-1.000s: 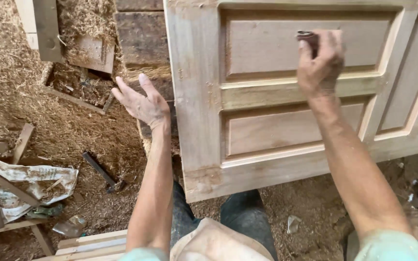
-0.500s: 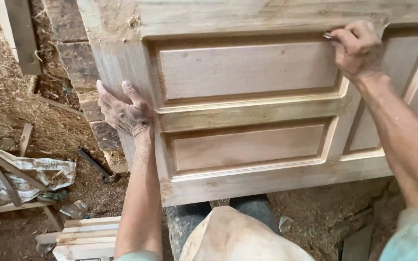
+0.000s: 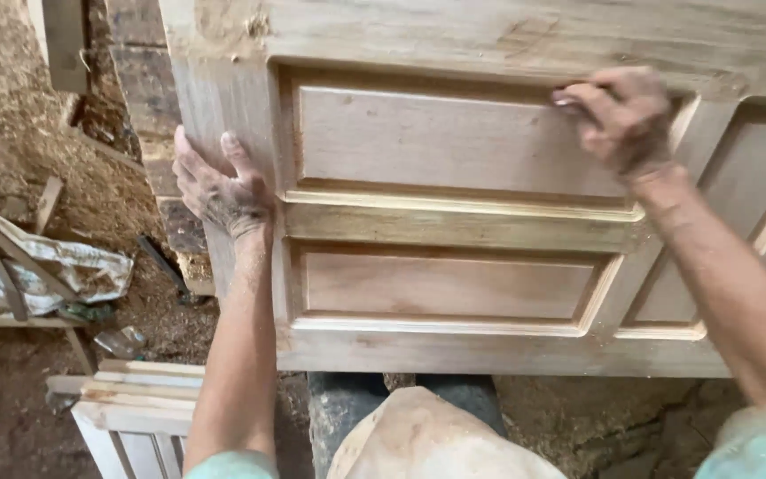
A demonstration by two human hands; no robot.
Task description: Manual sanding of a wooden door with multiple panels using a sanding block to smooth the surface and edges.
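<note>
Hands are working on an unfinished wooden panelled door that is lying flat across the view, filling the upper middle and right. Left hand is lying open, fingers spread and released, palm pressing flat on the door's left stile near the edge. Right hand is sitting at the upper right corner of the top recessed panel, fingers clenched around a small tool whose tip is just showing; too little is visible to tell what kind. Sawdust-covered floor is showing on the left, with crumpled paper and stacked wood slats nearby.
</note>
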